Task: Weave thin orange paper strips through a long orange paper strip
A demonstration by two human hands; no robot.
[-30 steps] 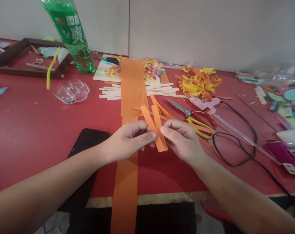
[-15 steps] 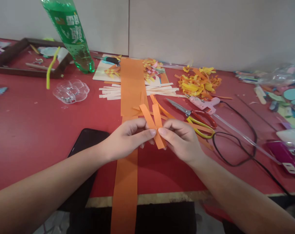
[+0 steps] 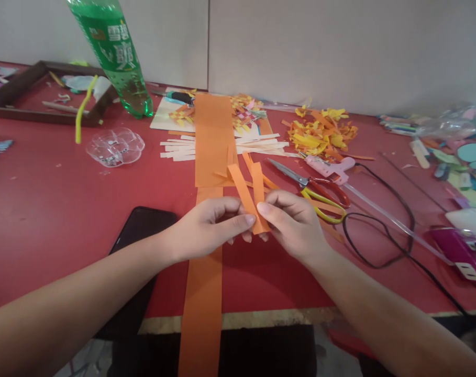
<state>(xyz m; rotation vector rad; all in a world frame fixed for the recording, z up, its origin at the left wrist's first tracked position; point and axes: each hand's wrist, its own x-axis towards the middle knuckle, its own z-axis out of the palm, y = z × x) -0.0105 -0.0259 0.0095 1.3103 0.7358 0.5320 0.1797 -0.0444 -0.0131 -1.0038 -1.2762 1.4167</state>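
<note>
Two narrow orange paper strips [image 3: 243, 191] are held up in front of me, close together at their lower ends and spread apart in a V at the top. My left hand [image 3: 214, 225] pinches the left strip between thumb and fingers. Opposite it, my right hand [image 3: 295, 222] pinches the right strip [image 3: 258, 183] near its lower part. A long, wide orange paper band [image 3: 214, 141] runs from the back of the table, passes beneath my left hand and hangs over the front edge. More thin orange strips [image 3: 269, 182] lie just behind my hands.
Scissors [image 3: 324, 199] and a pink glue gun [image 3: 332, 167] with a looping black cable lie at the right. Behind are orange-yellow scraps [image 3: 320, 131] and white strips [image 3: 178, 147]. On the left stand a green bottle [image 3: 122, 63], a clear dish [image 3: 115, 146] and a black phone [image 3: 143, 230].
The two strips have shifted slightly right, and their lower ends now lie side by side instead of crossing. My left thumb has moved a little lower.
</note>
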